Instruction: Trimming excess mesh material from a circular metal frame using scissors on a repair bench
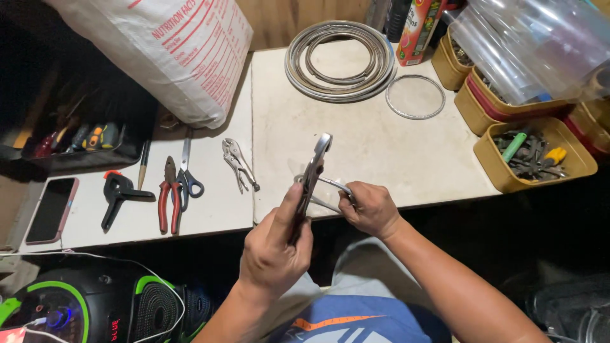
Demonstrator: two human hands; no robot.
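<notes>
We've got a small bent metal ring (330, 190) held right at the near edge of the white worktable (394, 152), just in front of us. Our right hand (372, 208) has its fingers pinched shut around one end of it. Our left hand (274, 249) is wrapped tight around the handles of a pair of locking pliers (312, 174), jaws pointing up and away, sitting right against the ring; can't tell for sure if they're actually biting it.

Further out on the table: another locking pliers (239, 164), blue-handled scissors (187, 174), red-handled pliers (169, 194), a black spring clamp (118, 195) and a phone (51, 209). At the back sit a stack of big metal rings (340, 60) and a single thin ring (415, 96) beside it. Yellow tubs (534, 155) of odds and ends line the right side.
</notes>
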